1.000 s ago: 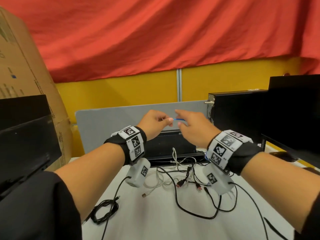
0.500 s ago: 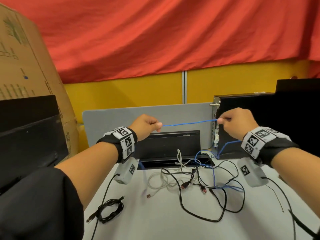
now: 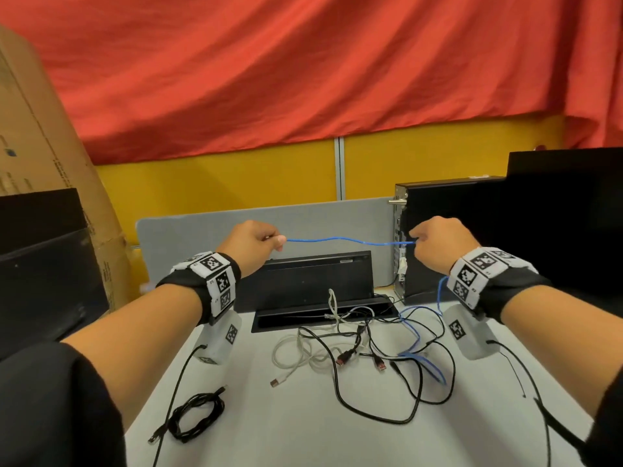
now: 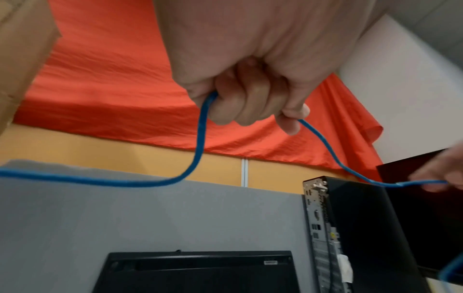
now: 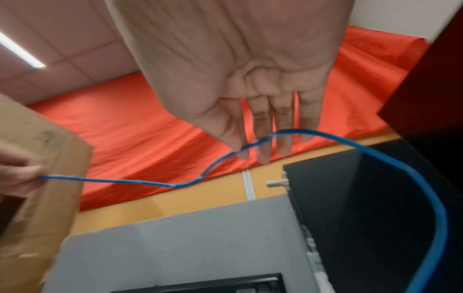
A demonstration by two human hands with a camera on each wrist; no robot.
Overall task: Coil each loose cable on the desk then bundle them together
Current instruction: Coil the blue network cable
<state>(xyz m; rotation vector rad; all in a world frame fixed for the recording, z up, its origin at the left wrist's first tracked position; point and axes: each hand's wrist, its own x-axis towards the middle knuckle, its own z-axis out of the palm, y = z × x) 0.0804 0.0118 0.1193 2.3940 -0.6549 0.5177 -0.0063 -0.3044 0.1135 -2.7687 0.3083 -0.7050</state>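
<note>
You have the blue cable (image 3: pixel 350 240) drawn out between your hands across the middle of the head view, with the rest trailing down past your right wrist into the tangle of black and white cables (image 3: pixel 364 352) at lower centre of the desk (image 3: pixel 269 433). Your left hand (image 3: pixel 254 239) is curled into a fist around it, thumb and forefinger pinching where it leaves the hand. Your right hand (image 3: pixel 438 242) pinches it between thumb and forefinger, the other fingers hanging straight in the wrist view, though that picture is blurred, so how firm the pinch is I cannot tell. To coil well, keep the left fist as the anchor, let the cable slide through the right pinch, and bring each even length back to the left hand as a loop. Lift gently so the blue tail frees itself from the black cables rather than dragging them. One coiled black cable (image 3: pixel 195 416) already lies at lower left.
</note>
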